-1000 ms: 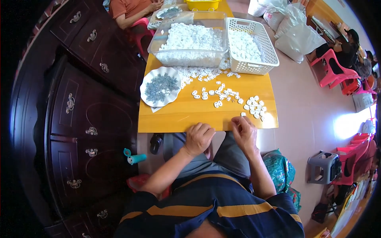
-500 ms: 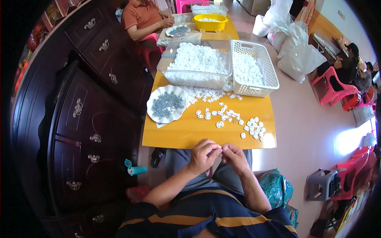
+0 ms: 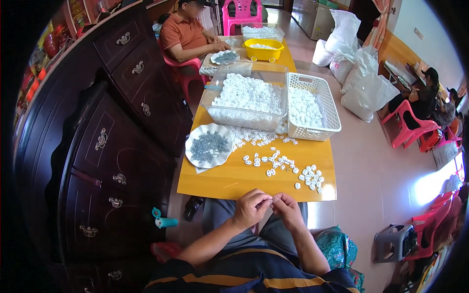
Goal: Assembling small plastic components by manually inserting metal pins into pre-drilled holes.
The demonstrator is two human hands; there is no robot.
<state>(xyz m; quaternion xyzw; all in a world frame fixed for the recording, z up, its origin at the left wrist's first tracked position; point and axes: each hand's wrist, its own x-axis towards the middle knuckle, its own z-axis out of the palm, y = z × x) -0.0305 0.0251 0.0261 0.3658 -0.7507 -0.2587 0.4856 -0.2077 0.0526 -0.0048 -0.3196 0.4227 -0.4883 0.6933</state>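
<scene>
Hands meet at the bench [image 3: 234, 183] near edge, 6 o'clock; one second ago they rested apart on it. Left hand [image 3: 250, 209] and right hand [image 3: 288, 211] fingers now pinch together on a small part, too small to identify, suggesting assembly in progress. Loose white pieces [image 3: 281, 163] lie at 12 o'clock. Scalloped dish [image 3: 209, 145] holds grey parts; clear tub [image 3: 246, 100] and white basket [image 3: 310, 106] hold white pieces.

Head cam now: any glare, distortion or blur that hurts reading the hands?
Head view: strong fisheye bend, black vignette at the rim; blown-out sunlight glare on the pale tiled floor at right; yellow wooden table evenly lit; left hand and right hand sharp enough, but whatever their fingertips pinch is too small to tell.
</scene>
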